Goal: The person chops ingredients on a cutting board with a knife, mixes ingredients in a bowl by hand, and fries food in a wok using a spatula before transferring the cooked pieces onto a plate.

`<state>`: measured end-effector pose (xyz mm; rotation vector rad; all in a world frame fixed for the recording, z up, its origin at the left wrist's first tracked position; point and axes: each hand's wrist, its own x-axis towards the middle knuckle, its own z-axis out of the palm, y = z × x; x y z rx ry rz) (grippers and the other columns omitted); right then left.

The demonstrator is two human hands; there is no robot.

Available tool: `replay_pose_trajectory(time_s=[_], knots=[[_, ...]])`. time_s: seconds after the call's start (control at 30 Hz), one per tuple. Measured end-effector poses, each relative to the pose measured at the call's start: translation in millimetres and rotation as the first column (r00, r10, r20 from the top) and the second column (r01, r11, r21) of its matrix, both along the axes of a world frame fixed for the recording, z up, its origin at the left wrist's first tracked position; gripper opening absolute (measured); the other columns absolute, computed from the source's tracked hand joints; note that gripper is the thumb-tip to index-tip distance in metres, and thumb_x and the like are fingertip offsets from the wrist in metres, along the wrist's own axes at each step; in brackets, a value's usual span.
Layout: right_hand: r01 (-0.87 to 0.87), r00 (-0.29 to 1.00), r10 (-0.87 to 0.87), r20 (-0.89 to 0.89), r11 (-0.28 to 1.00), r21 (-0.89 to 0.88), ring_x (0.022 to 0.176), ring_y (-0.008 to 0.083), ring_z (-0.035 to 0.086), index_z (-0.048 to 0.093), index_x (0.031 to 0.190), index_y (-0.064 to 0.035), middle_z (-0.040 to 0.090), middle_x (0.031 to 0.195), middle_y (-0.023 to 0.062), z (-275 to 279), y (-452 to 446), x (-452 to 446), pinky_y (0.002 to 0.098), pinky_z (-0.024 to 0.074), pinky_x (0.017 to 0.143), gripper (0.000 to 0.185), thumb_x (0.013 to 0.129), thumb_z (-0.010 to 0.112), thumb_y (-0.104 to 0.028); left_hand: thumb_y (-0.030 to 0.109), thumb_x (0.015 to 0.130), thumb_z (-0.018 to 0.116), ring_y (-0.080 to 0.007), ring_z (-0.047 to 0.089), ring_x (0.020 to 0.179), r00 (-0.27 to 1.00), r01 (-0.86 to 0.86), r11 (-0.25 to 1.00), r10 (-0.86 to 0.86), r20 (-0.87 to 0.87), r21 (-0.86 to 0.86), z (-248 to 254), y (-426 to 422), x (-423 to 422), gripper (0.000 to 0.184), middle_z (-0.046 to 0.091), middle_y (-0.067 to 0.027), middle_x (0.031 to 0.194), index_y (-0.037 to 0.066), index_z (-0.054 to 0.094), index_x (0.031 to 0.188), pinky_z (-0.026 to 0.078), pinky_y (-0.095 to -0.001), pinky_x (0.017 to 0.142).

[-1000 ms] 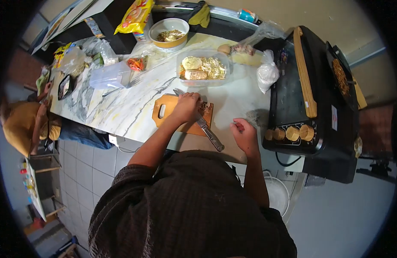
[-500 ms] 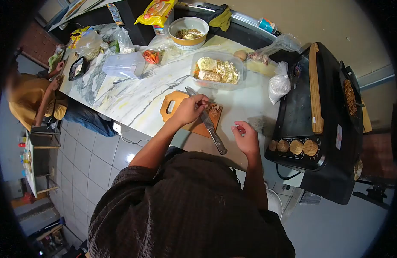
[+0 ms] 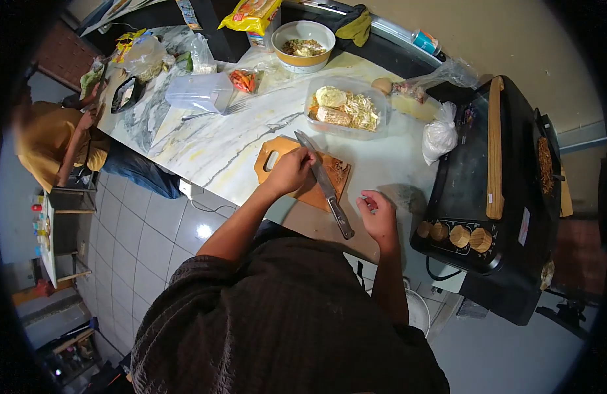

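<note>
On the wooden cutting board, a kitchen knife lies slantwise, its handle sticking out past the near edge. My left hand is over the board, fingers bent together at the blade; anything in them is hidden. A little heap of brown chopped bits sits at the board's right side. To the right of the knife handle, my right hand is held with loosely curled fingers apart, and nothing shows in it. Beyond the board stands a clear plastic container of bean sprouts and other foods.
A black griddle appliance with wooden knobs is on the right, a tied bag of white powder beside it. Farther back are a bowl, a bag of red chillies and an empty plastic tub. Another person sits at left.
My left fingers have shifted left from the chopped bits toward the knife blade. My right hand stays near the knife handle. The whole view has shifted slightly.
</note>
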<state>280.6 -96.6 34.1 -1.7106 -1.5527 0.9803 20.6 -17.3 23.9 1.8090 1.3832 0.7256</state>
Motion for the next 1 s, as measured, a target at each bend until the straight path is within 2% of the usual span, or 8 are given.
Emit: replay_pose_trajectory(time_s=[0.2, 0.4, 0.5, 0.6, 0.67, 0.8, 1.0], knots=[[-0.02, 1.0, 0.02, 0.013, 1.0, 0.001, 0.072, 0.0228, 0.065, 0.065, 0.104, -0.0037, 0.067, 0.081, 0.0142, -1.0, 3.5, -10.8, 0.0341, 0.0514, 0.067, 0.029, 0.084, 0.069, -0.024, 0.017, 0.093, 0.055, -0.0343, 0.062, 0.083, 1.0, -0.011, 0.999, 0.011, -0.016, 0.05, -2.1, -0.7, -14.4, 0.02, 0.064, -0.0201, 0.091, -0.002, 0.059, 0.1, 0.048, -0.0393, 0.076], [-0.014, 1.0, 0.014, 0.013, 0.999, 0.029, 0.07, 0.0231, 0.064, 0.065, 0.104, -0.0036, 0.067, 0.079, 0.0142, -3.7, 7.4, -20.6, 0.0341, 0.0513, 0.066, 0.029, 0.084, 0.07, -0.025, 0.015, 0.092, 0.056, -0.04, 0.061, 0.085, 0.997, -0.066, 0.998, 0.066, -0.025, -0.001, 7.5, 2.7, -23.4, 0.017, 0.064, -0.0224, 0.088, -0.002, 0.058, 0.094, 0.047, -0.0439, 0.074], [-0.015, 1.0, 0.014, 0.013, 0.999, 0.03, 0.07, 0.0233, 0.065, 0.065, 0.103, -0.0033, 0.067, 0.079, 0.0145, -1.2, 7.5, -24.4, 0.0343, 0.0513, 0.066, 0.029, 0.084, 0.069, -0.025, 0.014, 0.091, 0.057, -0.039, 0.062, 0.085, 0.998, -0.065, 0.997, 0.066, -0.02, 0.044, 7.0, 6.2, -27.4, 0.016, 0.065, -0.0215, 0.088, -0.001, 0.059, 0.094, 0.048, -0.0427, 0.074], [-0.008, 1.0, 0.007, 0.008, 0.999, 0.044, 0.07, 0.0233, 0.065, 0.065, 0.103, -0.0031, 0.067, 0.08, 0.0148, 2.1, 4.9, -27.2, 0.0342, 0.0513, 0.066, 0.028, 0.085, 0.069, -0.024, 0.013, 0.09, 0.058, -0.0363, 0.063, 0.083, 0.999, -0.038, 0.999, 0.038, -0.013, 0.003, 11.0, 7.0, -29.8, 0.014, 0.065, -0.02, 0.088, 0.0, 0.06, 0.093, 0.049, -0.041, 0.073], [-0.005, 1.0, 0.005, 0.001, 0.998, 0.059, 0.07, 0.0233, 0.065, 0.065, 0.103, -0.0029, 0.067, 0.08, 0.015, 7.2, 2.2, -28.4, 0.034, 0.0513, 0.066, 0.027, 0.085, 0.069, -0.023, 0.019, 0.09, 0.061, -0.0261, 0.065, 0.077, 0.997, -0.039, 0.998, 0.035, -0.068, -0.049, 10.1, 6.8, -30.7, 0.017, 0.067, -0.014, 0.085, 0.004, 0.065, 0.098, 0.05, -0.0365, 0.07], [0.029, 1.0, -0.029, 0.005, 1.0, 0.0, 0.072, 0.0222, 0.065, 0.065, 0.105, -0.0024, 0.068, 0.082, 0.0149, 9.5, -4.0, -30.1, 0.0336, 0.0515, 0.067, 0.028, 0.085, 0.068, -0.023, 0.018, 0.089, 0.061, -0.0256, 0.065, 0.077, 0.999, 0.007, 0.997, -0.009, -0.032, -0.071, 10.6, 3.6, -30.7, 0.016, 0.067, -0.0135, 0.086, 0.006, 0.066, 0.099, 0.05, -0.0358, 0.07], [0.064, 0.998, -0.063, 0.024, 0.996, -0.054, 0.077, 0.023, 0.067, 0.066, 0.106, -0.0022, 0.069, 0.086, 0.0159, 6.7, -5.0, -33.1, 0.034, 0.0521, 0.07, 0.03, 0.086, 0.068, -0.024, 0.016, 0.087, 0.062, -0.0272, 0.065, 0.078, 0.994, 0.101, 0.995, -0.101, -0.049, 0.005, 1.7, 4.2, -36.7, 0.018, 0.067, -0.0155, 0.088, 0.004, 0.068, 0.1, 0.051, -0.036, 0.07]])
